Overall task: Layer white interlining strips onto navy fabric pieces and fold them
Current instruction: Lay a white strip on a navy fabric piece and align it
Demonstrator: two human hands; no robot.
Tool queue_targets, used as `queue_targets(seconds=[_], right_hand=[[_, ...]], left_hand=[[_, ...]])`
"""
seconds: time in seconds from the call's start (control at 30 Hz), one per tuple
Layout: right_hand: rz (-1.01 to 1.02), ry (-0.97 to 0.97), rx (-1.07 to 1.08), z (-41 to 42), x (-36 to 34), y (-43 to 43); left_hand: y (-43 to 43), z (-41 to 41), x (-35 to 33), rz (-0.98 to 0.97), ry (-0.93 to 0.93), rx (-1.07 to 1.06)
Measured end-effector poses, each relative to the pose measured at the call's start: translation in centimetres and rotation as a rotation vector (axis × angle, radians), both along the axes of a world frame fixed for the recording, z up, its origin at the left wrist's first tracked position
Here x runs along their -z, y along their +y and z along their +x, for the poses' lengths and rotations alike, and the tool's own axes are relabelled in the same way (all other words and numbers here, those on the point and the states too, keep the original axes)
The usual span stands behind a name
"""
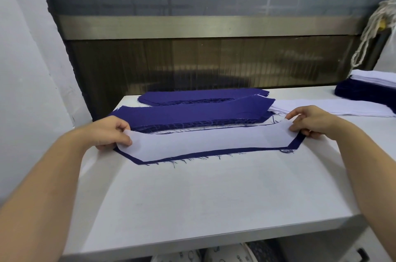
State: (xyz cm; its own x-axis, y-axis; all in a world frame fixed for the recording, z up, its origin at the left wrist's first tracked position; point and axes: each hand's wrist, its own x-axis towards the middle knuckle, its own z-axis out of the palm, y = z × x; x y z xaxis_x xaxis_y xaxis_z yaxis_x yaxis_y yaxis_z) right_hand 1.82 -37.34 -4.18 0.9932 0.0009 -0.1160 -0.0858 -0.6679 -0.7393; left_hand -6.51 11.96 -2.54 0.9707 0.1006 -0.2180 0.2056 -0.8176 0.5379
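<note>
A white interlining strip (pixel 205 141) lies on a navy fabric piece (pixel 214 153) in the middle of the white table (pixel 203 197); a navy border shows along the near edge and both slanted ends. My left hand (pixel 111 132) pinches the strip's left end between thumb and fingers. My right hand (pixel 312 121) pinches its right end. Behind them sits a stack of navy pieces (pixel 192 113) with frayed edges.
A second navy stack (pixel 201 95) lies farther back. White strips (pixel 334 108) are piled at the right, with a navy and white stack (pixel 368 88) in the far right corner. A dark machine panel (pixel 214 62) closes the back. White cords (pixel 372 32) hang at right.
</note>
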Motion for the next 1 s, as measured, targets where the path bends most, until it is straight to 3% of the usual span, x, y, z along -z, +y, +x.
queue_targets(seconds=[0.23,0.43,0.6,0.9,1.0], right_hand=[[0.043,0.001,0.041,-0.1,-0.2,0.2],[0.039,-0.212,0.263,1.0,0.1,0.7],[-0.198,-0.368,0.320,2.4,0.7,1.8],[-0.655,-0.375,0.197,4.7,0.8,3.5],[-0.709,-0.374,0.161,4.9,0.7,3.9]], left_hand=[[0.1,0.1,0.0,0.002,-0.073,0.050],[0.1,0.3,0.1,0.046,-0.183,0.097],[-1.2,1.3,0.5,0.131,-0.244,0.119],[-3.4,3.0,0.3,0.361,-0.322,0.122],[-4.6,3.6,0.2,0.384,-0.322,0.154]])
